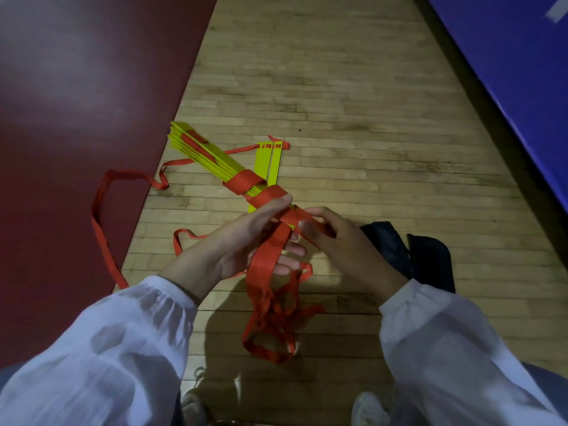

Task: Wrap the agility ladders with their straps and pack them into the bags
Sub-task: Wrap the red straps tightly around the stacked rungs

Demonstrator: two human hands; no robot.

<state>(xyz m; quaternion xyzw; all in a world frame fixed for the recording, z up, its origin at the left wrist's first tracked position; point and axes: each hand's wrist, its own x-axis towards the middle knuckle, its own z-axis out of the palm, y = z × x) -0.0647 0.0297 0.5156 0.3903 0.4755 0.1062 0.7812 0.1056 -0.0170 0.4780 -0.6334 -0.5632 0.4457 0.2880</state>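
Clamps the left grip (246, 238) round the near end of the agility ladder bundle (209, 155), fingers curled beneath and thumb laid along the top. Pinches with the right grip (341, 241), just beside, the red strap (244, 182), thumb and forefinger closed on the flat woven webbing.

One bundle: thin, flat yellow plastic rungs stacked face to face, long and narrow, edges packed too tight for a sure count. Slants from the hands away and to the left, far end over the border of the red mat (61, 118); cannot tell whether it rests there. Three broad red bands crossing the stack near the hands, each lying flat and smooth.

Below the hands, a limp tangle of strap loops (270, 318), creased and twisted, reaching down to the wooden floor (338, 87). One more long loop trailing left across the mat.

Two loose yellow rungs (269, 162) side by side on the floor, touching, partly behind the bundle, with red webbing threaded through slots at their far ends.

One dark bag (430, 259), soft and crumpled, on the boards just right of the right grip. One blue mat (507, 56) at far right, smooth. Two white gathered sleeves (92, 348), thin and wrinkled.
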